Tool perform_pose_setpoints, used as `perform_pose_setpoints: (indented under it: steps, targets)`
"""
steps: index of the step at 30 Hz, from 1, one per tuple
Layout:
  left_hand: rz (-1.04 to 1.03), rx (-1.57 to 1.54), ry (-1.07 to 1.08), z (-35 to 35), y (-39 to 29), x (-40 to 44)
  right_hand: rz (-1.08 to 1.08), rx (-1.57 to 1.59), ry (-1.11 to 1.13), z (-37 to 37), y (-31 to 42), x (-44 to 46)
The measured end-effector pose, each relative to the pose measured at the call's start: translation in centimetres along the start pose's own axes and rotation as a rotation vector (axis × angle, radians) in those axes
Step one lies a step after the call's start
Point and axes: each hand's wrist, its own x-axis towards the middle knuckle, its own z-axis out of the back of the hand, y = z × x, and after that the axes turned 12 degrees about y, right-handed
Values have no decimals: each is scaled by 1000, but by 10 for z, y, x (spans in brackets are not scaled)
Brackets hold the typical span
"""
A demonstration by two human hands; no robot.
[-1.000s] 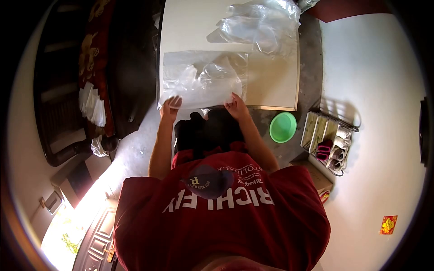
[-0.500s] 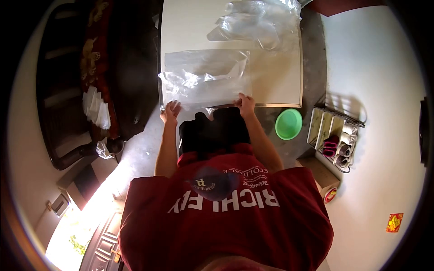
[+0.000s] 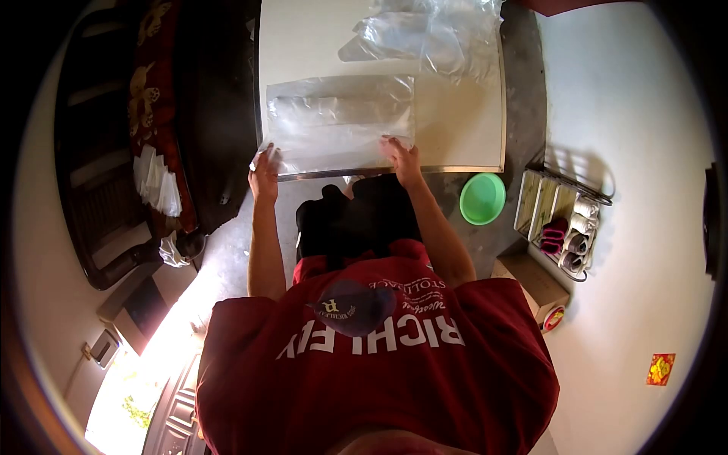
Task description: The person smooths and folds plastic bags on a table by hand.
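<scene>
A clear plastic bag (image 3: 334,125) lies spread over the near left part of the white table (image 3: 462,129), with crease lines running across it. Its near left corner is pinched in my left hand (image 3: 264,171), just past the table's left edge. My right hand (image 3: 402,158) has closed fingers on the bag's near right part, above the table's front edge; the fingertips are slightly blurred. Beyond the bag, a loose heap of clear plastic bags (image 3: 432,38) fills the table's far right corner.
A green basin (image 3: 483,199) stands on the floor right of the table. Farther right are a shoe rack (image 3: 557,216) with shoes and a cardboard box (image 3: 523,273). On the left, folded white plastic bags (image 3: 157,182) lie on a dark wooden bench (image 3: 68,167).
Both hands have moved forward and slightly left, pulling the bag flatter; its bunched, shiny folds are smoothed out. My right hand now reaches farther over the table.
</scene>
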Motion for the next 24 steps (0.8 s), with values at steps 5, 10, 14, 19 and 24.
perform_pose_setpoints:
  steps: [5, 10, 14, 19, 24]
  targets:
    - [65, -204, -228, 45, 28, -5, 2, 29, 72, 37, -31, 16]
    - [212, 120, -378, 9, 33, -14, -133, -239, -26, 54, -24, 9]
    - [213, 251, -365, 7, 33, -13, -77, -688, -34, 82, -41, 20]
    - [257, 449, -382, 26, 31, -3, 360, -1205, -51, 89, -40, 15]
    - [265, 541, -381, 48, 25, 5, 106, -1096, -161, 88, -49, 21]
